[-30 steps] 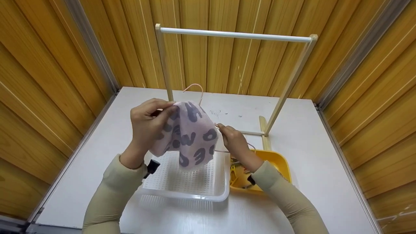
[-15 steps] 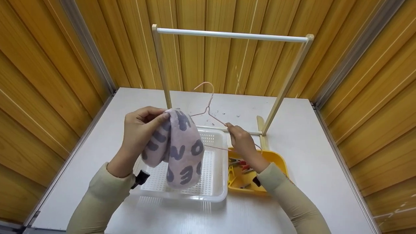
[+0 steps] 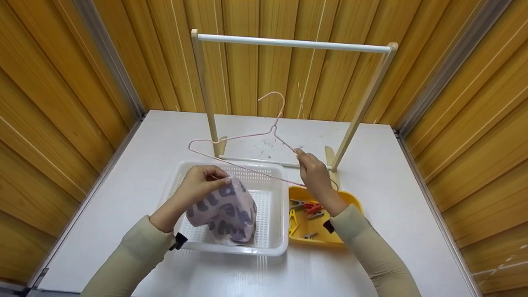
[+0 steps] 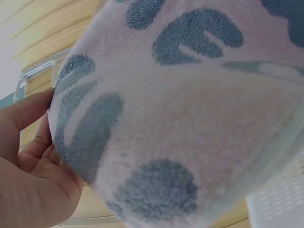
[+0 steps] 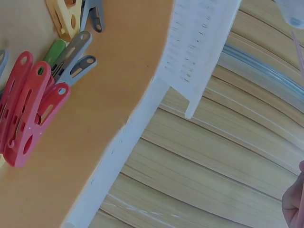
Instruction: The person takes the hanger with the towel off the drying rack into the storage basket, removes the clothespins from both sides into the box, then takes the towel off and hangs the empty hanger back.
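Observation:
Over a white perforated basket, my left hand pinches a pink towel with grey letters between thumb and fingers. The towel hangs down into the basket; whether it touches the bottom I cannot tell. In the left wrist view the towel fills most of the picture, its edge between the thumb and fingers of the left hand. My right hand grips a pink wire hanger by its right shoulder, hook up. Only a sliver of the right hand shows in the right wrist view.
A yellow tray right of the basket holds several clothespins, among them red clothespins. Behind stands a wooden rack with a white top rod. Wood-patterned walls surround the white table.
The towel came away from in front of the hanger and was lowered with the left hand toward the basket. The right hand shifted slightly right with the hanger, which now shows nearly whole.

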A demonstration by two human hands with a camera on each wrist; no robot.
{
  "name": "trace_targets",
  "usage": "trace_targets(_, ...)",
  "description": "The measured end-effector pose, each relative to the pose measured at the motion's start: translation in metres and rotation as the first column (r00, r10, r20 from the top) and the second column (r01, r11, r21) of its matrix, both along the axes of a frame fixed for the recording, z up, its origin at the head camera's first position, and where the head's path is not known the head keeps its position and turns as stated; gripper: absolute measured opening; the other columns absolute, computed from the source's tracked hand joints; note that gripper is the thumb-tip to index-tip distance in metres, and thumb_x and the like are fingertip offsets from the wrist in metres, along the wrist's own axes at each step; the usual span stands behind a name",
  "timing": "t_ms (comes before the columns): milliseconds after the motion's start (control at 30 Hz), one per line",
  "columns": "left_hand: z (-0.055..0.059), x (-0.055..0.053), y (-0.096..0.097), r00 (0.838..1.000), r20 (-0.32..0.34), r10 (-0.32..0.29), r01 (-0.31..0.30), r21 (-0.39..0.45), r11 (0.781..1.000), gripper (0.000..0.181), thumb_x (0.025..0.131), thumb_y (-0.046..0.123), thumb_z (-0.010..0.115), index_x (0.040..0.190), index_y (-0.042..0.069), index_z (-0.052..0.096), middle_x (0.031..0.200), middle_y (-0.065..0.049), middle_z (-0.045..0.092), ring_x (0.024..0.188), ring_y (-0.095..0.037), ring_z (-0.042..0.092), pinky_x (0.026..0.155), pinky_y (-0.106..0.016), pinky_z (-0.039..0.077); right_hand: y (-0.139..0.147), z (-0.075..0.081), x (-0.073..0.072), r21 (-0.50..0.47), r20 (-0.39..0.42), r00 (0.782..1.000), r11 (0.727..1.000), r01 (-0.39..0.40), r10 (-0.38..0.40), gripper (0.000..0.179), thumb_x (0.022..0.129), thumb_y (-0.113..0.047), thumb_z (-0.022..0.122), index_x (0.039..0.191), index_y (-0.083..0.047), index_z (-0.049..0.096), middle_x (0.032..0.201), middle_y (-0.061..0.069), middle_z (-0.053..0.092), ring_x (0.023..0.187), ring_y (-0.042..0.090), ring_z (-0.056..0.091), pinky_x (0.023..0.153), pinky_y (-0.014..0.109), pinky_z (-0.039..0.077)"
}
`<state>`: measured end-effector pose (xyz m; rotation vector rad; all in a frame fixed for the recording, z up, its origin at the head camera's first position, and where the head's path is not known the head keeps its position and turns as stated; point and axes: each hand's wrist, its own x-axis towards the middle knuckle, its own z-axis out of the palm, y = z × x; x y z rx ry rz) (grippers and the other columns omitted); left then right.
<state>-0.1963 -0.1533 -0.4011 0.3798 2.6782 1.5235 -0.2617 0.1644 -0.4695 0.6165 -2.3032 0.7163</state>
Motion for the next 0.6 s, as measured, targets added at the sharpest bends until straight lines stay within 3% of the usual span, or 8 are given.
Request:
trace_targets(167, -0.017, -0.011, -0.004, 0.999, 0.001, -0.045, 0.045, -0.14, 0.989, 0.013, 0.09, 0.006, 0.072, 0.098, -0.004, 0.077, 0.095, -0.019, 0.077, 0.08, -0.016, 0.067, 0.074, -0.027, 0.056, 0.002, 0.002, 0.001, -0.029, 0.005, 1.0, 1.0, -0.002, 0.002, 0.026, 0.097, 0.001, 0.063, 0.122, 0.007, 0.069, 0.091, 0.022, 0.073, 0.076, 0.031, 0.072, 0.073, 0.039, 0.064)
trace_targets(333, -0.036, -0.02, -0.01, 0.991, -0.099, -0.093, 0.053, -0.345, 0.937, 0.009, 0.085, 0.0, 0.072, 0.091, -0.003, 0.078, 0.092, -0.018, 0.078, 0.086, -0.029, 0.072, 0.08, -0.045, 0.06, 0.006, 0.006, 0.001, -0.07, -0.049, 0.999, 0.997, -0.016, 0.013, 0.026, 0.096, 0.004, 0.064, 0.121, 0.005, 0.069, 0.084, 0.02, 0.07, 0.069, 0.028, 0.066, 0.066, 0.04, 0.063)
trace_targets(500, -0.051, -0.031, -0.013, 0.992, -0.1, -0.081, 0.027, -0.451, 0.892, 0.007, 0.081, 0.0, 0.072, 0.085, -0.002, 0.077, 0.083, -0.014, 0.075, 0.073, -0.021, 0.064, 0.07, -0.04, 0.057, 0.015, 0.012, 0.002, -0.086, -0.151, 0.988, 0.996, -0.03, 0.017, 0.025, 0.092, 0.008, 0.066, 0.116, 0.005, 0.07, 0.074, 0.016, 0.064, 0.059, 0.019, 0.048, 0.051, 0.036, 0.051)
trace_targets(600, -0.059, -0.038, -0.014, 0.992, -0.076, -0.102, 0.051, -0.494, 0.868, 0.005, 0.08, 0.0, 0.072, 0.083, -0.002, 0.076, 0.08, -0.014, 0.074, 0.07, -0.019, 0.061, 0.068, -0.038, 0.055, 0.022, 0.012, 0.002, -0.094, -0.185, 0.982, 0.994, -0.05, 0.032, 0.026, 0.09, 0.012, 0.067, 0.114, 0.006, 0.071, 0.071, 0.014, 0.059, 0.058, 0.017, 0.041, 0.049, 0.033, 0.043)
